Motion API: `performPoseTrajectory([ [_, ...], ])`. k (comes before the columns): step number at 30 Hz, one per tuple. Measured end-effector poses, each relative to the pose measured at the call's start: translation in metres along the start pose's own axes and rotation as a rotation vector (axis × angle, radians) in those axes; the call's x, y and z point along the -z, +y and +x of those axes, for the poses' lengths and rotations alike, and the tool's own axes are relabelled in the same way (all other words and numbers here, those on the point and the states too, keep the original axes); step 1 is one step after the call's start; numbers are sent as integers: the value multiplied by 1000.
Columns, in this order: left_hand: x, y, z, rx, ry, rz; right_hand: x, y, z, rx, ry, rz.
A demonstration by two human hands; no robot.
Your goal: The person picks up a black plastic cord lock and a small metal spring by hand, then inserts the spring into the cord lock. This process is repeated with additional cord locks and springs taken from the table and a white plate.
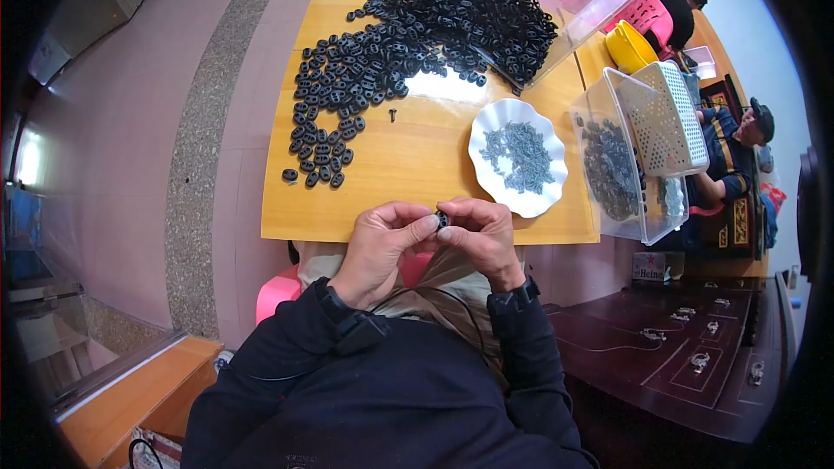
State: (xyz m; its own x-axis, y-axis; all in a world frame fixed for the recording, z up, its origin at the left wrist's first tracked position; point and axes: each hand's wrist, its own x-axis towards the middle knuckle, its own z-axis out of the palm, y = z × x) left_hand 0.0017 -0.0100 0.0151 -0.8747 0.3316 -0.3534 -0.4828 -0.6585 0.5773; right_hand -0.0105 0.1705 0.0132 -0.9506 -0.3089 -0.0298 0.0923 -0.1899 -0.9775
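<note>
Just off the table's near edge, my left hand (pixel 387 247) and my right hand (pixel 483 239) meet, thumbs and forefingers pinched on a small black oval plastic piece with two holes (pixel 442 220). Fingertips cover much of it. Many similar black two-hole pieces (pixel 326 146) lie spread over the left side of the wooden table (pixel 417 165), joining a large heap (pixel 486 17) farther back. To the right of my hands stands a white scalloped plate (pixel 544 200), with a pile of tiny grey pieces (pixel 521 156) too small to make out.
A clear bin (pixel 599 22) lies at the back, the heap spilling from its mouth. At the table's right are another clear bin (pixel 647 230) of dark pieces, a white perforated basket (pixel 669 113) and a yellow bowl (pixel 632 48). Another person (pixel 730 143) sits farther right.
</note>
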Motion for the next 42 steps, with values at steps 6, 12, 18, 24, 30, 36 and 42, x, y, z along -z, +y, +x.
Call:
performPoseTrajectory([
  [6, 2, 0, 0, 100, -61, -67, 1, -7, -2, -14, -54, 106],
  [12, 3, -1, 3, 119, -122, -56, -2, -9, -4, -8, -62, 113],
  [18, 0, -2, 5, 85, -124, 3, -3, -6, -4, -95, 31, 71],
  [24, 2, 4, 1, 53, -43, 2, 10, -32, -9, 157, 285, -376],
  [30, 1, -2, 6, 63, -45, 55, 97, -139, -15, 391, 938, -1007],
  [36, -1, -1, 5, 21, 0, 105, 106, -131, 4, 506, 868, -1047],
  [42, 4, -8, 3, -57, 51, 50, -5, -44, 80, 321, 189, -921],
])
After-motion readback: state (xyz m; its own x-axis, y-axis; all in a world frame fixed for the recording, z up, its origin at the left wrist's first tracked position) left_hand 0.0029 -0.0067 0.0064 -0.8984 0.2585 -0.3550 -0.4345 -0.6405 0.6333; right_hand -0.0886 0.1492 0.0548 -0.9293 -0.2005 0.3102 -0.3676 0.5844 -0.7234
